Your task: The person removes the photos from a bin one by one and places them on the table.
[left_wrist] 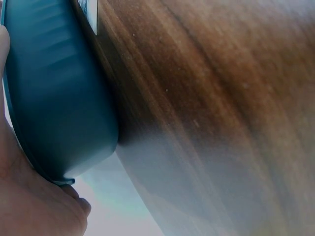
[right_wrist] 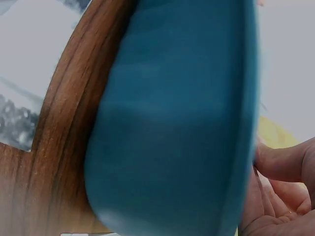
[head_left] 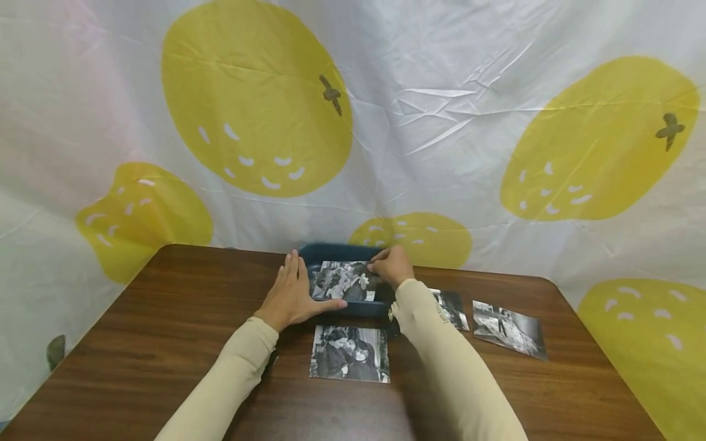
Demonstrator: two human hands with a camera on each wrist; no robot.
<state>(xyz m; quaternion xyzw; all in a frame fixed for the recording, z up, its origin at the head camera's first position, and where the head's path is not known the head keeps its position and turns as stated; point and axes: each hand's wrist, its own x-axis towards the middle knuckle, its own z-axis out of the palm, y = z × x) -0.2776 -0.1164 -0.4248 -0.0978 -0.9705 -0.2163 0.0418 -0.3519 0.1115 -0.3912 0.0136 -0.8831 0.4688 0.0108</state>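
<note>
A dark blue tray (head_left: 353, 309) with raised walls stands at the back of the table, and black-and-white photos (head_left: 343, 280) lie inside it. My left hand (head_left: 292, 296) rests on the tray's left end, fingers straight along that side and thumb stretched over the front rim. Up close, the left wrist view shows the tray's outer wall (left_wrist: 59, 93) against the hand (left_wrist: 39, 206). Over the tray's right part, my right hand (head_left: 393, 266) pinches the edge of a photo between thumb and fingers. In the right wrist view the tray wall (right_wrist: 167, 118) partly hides that hand (right_wrist: 285, 191).
On the brown wooden table (head_left: 165, 318), a photo of people close together (head_left: 349, 355) lies in front of the tray. Two more photos lie at the right, one (head_left: 453, 306) partly behind my right sleeve, the other (head_left: 507, 329) farther out. A lemon-patterned cloth (head_left: 419, 141) hangs behind.
</note>
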